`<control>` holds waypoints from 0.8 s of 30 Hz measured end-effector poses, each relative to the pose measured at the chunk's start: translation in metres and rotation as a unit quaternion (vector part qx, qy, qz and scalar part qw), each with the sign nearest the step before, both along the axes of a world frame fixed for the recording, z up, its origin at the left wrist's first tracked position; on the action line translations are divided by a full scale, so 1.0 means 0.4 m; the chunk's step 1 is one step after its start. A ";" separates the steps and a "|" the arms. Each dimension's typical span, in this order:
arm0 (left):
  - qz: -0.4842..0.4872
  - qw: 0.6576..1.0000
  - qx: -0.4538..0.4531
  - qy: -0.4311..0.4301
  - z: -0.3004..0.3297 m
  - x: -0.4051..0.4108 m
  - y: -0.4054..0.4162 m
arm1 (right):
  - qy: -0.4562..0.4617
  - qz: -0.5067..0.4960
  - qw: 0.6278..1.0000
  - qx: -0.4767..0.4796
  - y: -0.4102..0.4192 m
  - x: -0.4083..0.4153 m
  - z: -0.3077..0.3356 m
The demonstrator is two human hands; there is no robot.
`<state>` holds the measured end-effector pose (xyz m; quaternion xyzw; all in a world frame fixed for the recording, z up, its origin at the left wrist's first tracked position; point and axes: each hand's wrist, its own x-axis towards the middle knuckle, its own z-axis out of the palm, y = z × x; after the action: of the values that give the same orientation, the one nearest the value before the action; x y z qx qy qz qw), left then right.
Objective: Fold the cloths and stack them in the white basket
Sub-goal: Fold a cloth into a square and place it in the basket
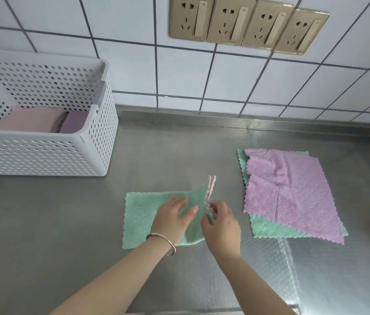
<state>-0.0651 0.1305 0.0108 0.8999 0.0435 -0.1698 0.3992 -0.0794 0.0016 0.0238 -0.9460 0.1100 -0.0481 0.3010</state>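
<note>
Green cloth [144,214] right of white basket [43,153], soft, light, limp; left hand [175,218] pressing flat, fingers straight; right hand [221,222] pinching raised edge, best hold at corners

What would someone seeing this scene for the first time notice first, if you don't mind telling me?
Most likely the two hands at centre: the left hand presses flat on a green cloth on the steel counter, while the right hand pinches its lifted edge. To the right lies a purple cloth spread over another green cloth. At far left, a white perforated basket already holds folded pink and purple cloths.
</note>
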 end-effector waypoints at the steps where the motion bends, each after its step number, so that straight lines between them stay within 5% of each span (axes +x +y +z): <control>1: 0.059 0.995 -0.082 0.027 0.027 0.007 0.007 | -0.053 0.044 0.997 -0.028 0.024 -0.007 0.000; 4: 0.132 0.981 -0.139 0.041 0.067 0.021 0.041 | -0.153 0.169 0.970 -0.089 0.097 -0.025 0.001; 8: 0.211 0.967 -0.119 0.080 0.055 0.026 0.107 | -0.176 0.292 0.937 -0.080 0.144 -0.047 -0.030; 15: 0.218 0.971 -0.049 0.082 0.000 0.008 0.217 | -0.020 0.317 0.933 -0.166 0.130 -0.066 -0.131; 24: 0.281 0.957 0.012 0.066 -0.075 -0.014 0.239 | -0.008 0.321 0.925 -0.201 0.142 -0.071 -0.178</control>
<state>-0.0706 0.2262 -0.0190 0.8429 0.3225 -0.1092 0.4166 -0.1077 0.0585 -0.0472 -0.9710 -0.2139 0.0227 0.1044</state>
